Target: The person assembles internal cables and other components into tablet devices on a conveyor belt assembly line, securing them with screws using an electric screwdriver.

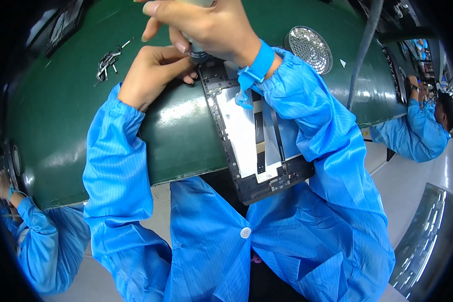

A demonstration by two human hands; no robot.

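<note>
My right hand (pixel 206 25) is wrapped round a thick grey cylindrical electric screwdriver (pixel 199 53), held upright over the far left corner of an opened tablet (pixel 236 131). Its tip is hidden. My left hand (pixel 153 73) is closed, thumb and fingers pressed together by the screwdriver's lower end and the tablet's corner; what they pinch, if anything, is hidden. The tablet shows its black frame, silver inner plates and a dark ribbon cable. It sticks out past the table's near edge over my lap. A blue strap (pixel 261 63) circles my right wrist.
On the green table (pixel 60 131), a round dish of small shiny pieces (pixel 311 50) stands at the far right. Several small black and silver parts (pixel 108 63) lie in a heap at the left. A dark cable (pixel 365 50) hangs at the right. Two other people in blue sit left and right.
</note>
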